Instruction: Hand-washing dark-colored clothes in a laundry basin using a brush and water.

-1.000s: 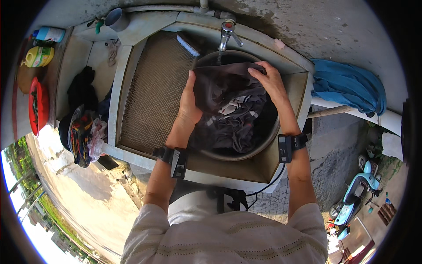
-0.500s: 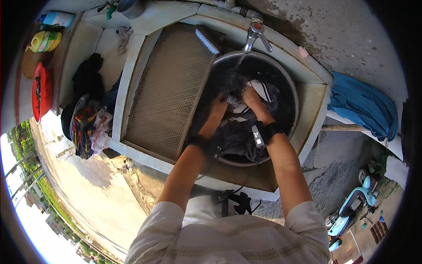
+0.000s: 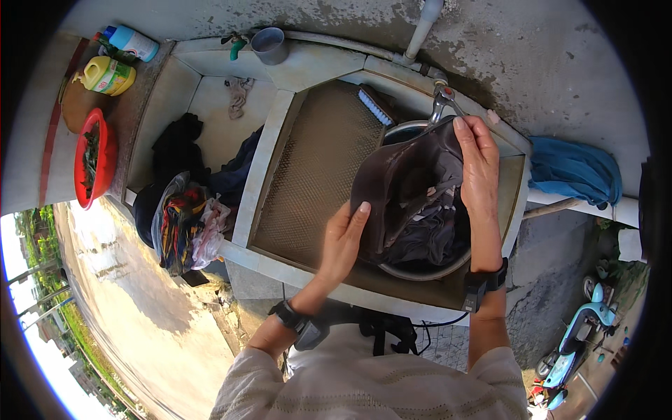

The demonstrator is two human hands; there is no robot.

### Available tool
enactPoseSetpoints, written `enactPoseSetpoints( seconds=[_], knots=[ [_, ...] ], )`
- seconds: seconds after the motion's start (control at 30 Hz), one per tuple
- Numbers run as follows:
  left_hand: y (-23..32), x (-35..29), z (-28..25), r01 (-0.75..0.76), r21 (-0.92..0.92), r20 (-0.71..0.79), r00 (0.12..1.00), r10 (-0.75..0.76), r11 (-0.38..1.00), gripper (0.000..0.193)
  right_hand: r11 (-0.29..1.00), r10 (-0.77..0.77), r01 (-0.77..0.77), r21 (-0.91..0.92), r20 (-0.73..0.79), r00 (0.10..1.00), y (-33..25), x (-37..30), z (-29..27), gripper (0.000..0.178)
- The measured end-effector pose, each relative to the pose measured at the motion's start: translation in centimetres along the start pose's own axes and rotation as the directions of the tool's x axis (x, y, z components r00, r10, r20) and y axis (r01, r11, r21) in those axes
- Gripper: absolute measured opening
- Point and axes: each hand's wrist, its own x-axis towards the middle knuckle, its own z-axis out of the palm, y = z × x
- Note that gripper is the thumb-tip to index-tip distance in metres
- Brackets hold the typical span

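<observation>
Both hands hold up a dark, wet-looking garment (image 3: 379,180), its opening spread wide above the metal basin (image 3: 428,276). My left hand (image 3: 343,239) pinches the near left edge, thumb on top. Higher up on the far right, my right hand (image 3: 479,162) grips the other edge between thumb and fingers. The garment's exact kind cannot be made out. More dark cloth (image 3: 427,238) lies in the basin beneath it. Beyond the right hand stands the tap (image 3: 442,98), its outlet hidden by the raised cloth.
Left of the basin is a textured washboard slab (image 3: 301,168) with a scrub brush (image 3: 376,106) at its top. Farther left, a second sink holds dark clothes (image 3: 176,150). A red bowl (image 3: 105,157) and bottles stand on the ledge. Blue cloth (image 3: 574,168) hangs at right.
My hands have come up out of the basin, lifting and spreading the dark garment between them. The running water and the striped cloth seen before are now hidden. The view has shifted.
</observation>
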Motion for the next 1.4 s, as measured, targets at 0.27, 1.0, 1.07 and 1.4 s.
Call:
enactPoseSetpoints(
  seconds=[0.27, 1.0, 1.07, 1.4],
  knots=[
    [-2.4, 6.7, -10.4, -0.098, 0.511, -0.095, 0.981, 0.170, 0.854, 0.034, 0.767, -0.066, 0.164, -0.621, 0.178, 0.982, 9.4, 7.4, 13.0, 0.038],
    [13.2, 30.9, -12.4, -0.446, 0.776, 0.048, 0.747, 0.663, 0.446, 0.081, 0.719, -0.158, 0.220, -0.660, 0.153, 0.976, 12.6, 1.2, 7.3, 0.034],
    [12.4, 28.8, -12.0, -0.520, 0.794, 0.195, 0.709, 0.678, 0.315, 0.077, 0.695, -0.207, 0.225, -0.683, 0.109, 0.972, 13.0, 1.8, 7.4, 0.036],
    [8.3, 14.8, -11.2, -0.644, 0.763, 0.569, 0.711, 0.413, 0.057, 0.077, 0.850, -0.339, 0.376, -0.370, 0.162, 0.927, 6.6, 3.0, 12.8, 0.015]
  ],
)
